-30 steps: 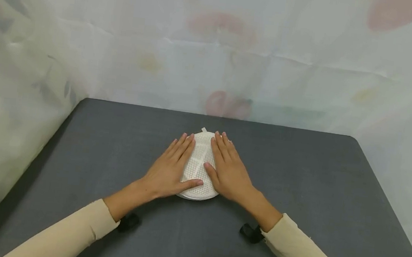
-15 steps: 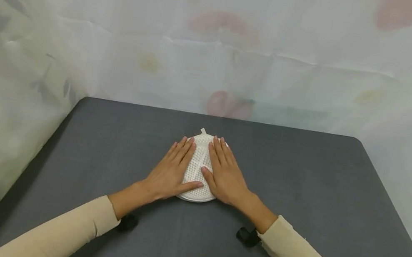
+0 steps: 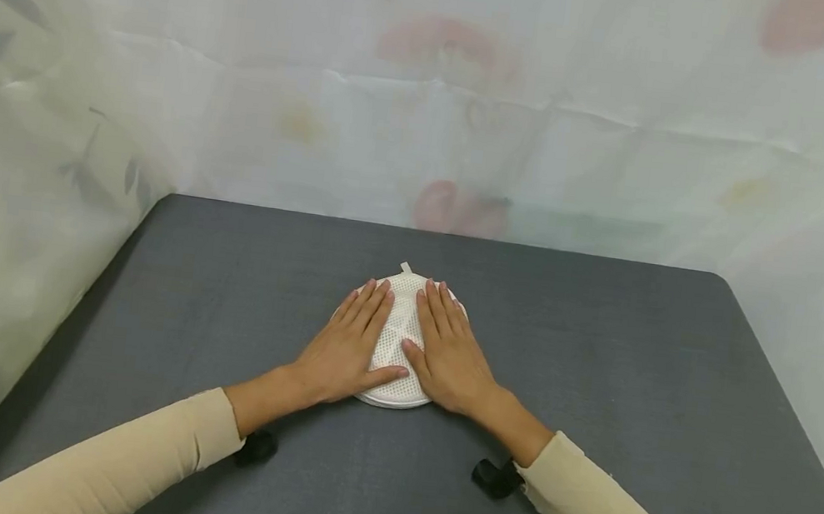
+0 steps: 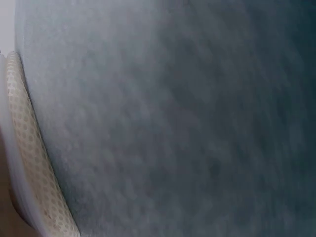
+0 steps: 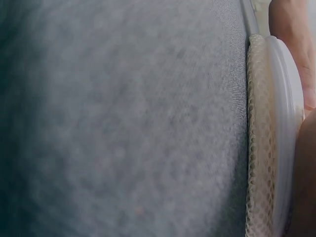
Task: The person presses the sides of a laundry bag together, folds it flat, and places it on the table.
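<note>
White mesh pad [image 3: 398, 335], round and flat with a small tab [image 3: 405, 268] at its far edge, lies on the dark grey counter [image 3: 595, 377], near the middle. Both hands rest flat on top of it with fingers straight and close together: the left hand [image 3: 345, 349] covers its left half, the right hand [image 3: 450, 353] its right half, thumbs nearly meeting over the near edge. Neither grip pinches anything. Cream sleeves [image 3: 135, 454] cover both forearms. A pale flowered sheet [image 3: 428, 108] hangs behind the counter. From the wrist views, the pad's netted rim [image 5: 256, 148] sits against the counter.
</note>
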